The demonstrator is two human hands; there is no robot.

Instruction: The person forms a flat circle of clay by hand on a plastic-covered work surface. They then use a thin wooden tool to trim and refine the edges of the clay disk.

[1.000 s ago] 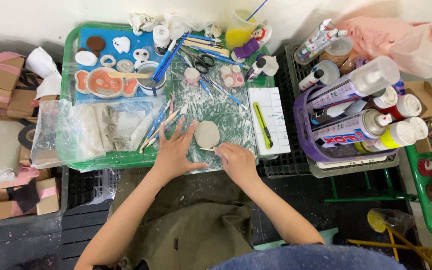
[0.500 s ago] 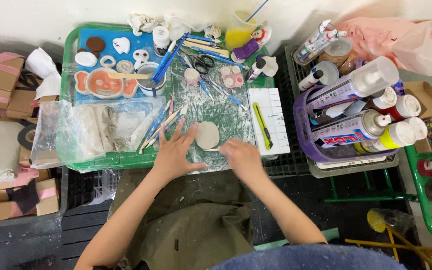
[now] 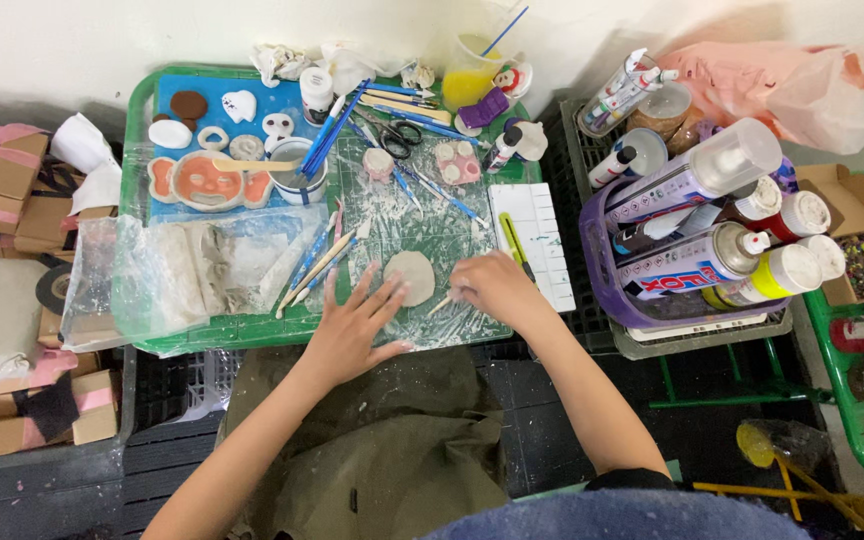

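Since half a second ago the right hand [image 3: 492,285] has slid a little toward the flat, pale grey round clay disc [image 3: 411,277], its fingers clenched around a thin wooden modelling stick [image 3: 440,303] whose tip sits just beside the disc's edge. Open and flat, the left hand [image 3: 357,325] steadies the disc with its fingertips on the green cutting mat [image 3: 422,215] of the table. Clay this thin looks soft and easily dented, so it is best lifted from underneath, by the rim.
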